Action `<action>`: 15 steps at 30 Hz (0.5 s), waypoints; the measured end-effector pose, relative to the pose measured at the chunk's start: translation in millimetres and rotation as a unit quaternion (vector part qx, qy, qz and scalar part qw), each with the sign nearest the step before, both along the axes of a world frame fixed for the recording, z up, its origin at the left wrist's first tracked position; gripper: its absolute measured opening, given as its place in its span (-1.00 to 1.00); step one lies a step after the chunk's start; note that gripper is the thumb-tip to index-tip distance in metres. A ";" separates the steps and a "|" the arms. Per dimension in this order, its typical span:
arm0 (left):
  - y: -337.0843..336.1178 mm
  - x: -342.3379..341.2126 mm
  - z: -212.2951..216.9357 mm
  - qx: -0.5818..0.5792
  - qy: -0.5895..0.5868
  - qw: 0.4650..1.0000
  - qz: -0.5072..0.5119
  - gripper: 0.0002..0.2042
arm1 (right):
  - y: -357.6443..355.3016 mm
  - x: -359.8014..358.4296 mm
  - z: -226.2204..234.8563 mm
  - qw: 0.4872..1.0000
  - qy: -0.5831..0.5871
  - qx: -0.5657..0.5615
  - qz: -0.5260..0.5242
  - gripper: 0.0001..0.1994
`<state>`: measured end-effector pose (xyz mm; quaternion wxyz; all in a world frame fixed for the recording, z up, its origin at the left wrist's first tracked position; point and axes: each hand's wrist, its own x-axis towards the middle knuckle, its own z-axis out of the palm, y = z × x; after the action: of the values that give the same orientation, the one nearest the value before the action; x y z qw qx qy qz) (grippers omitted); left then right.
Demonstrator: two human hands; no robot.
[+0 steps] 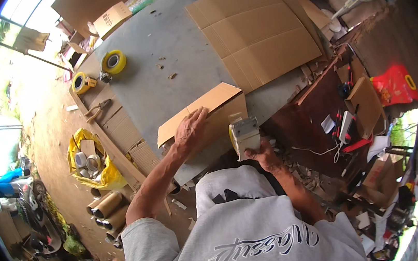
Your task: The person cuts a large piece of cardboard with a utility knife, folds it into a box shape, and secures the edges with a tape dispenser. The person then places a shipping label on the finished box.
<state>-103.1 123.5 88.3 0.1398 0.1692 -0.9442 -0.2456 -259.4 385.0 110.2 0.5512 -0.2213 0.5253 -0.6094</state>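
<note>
A folded brown cardboard box (225, 112) lies along the near edge of the grey tabletop, a long flap along its top. My left hand (191, 131) rests on that flap, fingers stretched out flat across it. Just right of the box's near end, my right hand (265, 156) is closed around a packing tape dispenser (246, 135) with a pale, worn body. The dispenser's head is beside the box end; whether its tape touches the cardboard I cannot tell. The box's underside is hidden.
Flattened cardboard sheets (259, 33) cover the table's far right. A yellow tape roll (114, 62) sits at the far left, near a second tape roll (79, 83) and pliers (98, 109). A yellow bag (113, 176) of tape rolls is on the floor, left.
</note>
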 end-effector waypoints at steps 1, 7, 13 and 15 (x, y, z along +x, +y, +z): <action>0.1 -1.0 1.9 0.012 0.003 1.000 0.003 -0.54 | -5.1 1.8 13.2 1.000 0.015 0.017 0.020 -0.61; -5.8 4.3 16.2 0.114 0.031 0.993 -0.001 -0.46 | -39.5 20.3 15.8 0.989 0.123 0.041 0.066 -0.53; -29.5 1.9 23.8 0.186 0.036 0.981 -0.040 -0.45 | -41.6 35.3 4.9 0.954 0.272 0.087 0.093 -0.44; -36.9 1.3 18.1 0.225 0.019 0.973 -0.055 -0.44 | -56.8 35.1 35.4 0.938 0.323 0.063 0.113 -0.41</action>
<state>-101.7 86.6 106.5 0.1021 0.1397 -0.8695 -0.4625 -224.4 328.2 145.6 0.4300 -0.4285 0.6838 -0.4048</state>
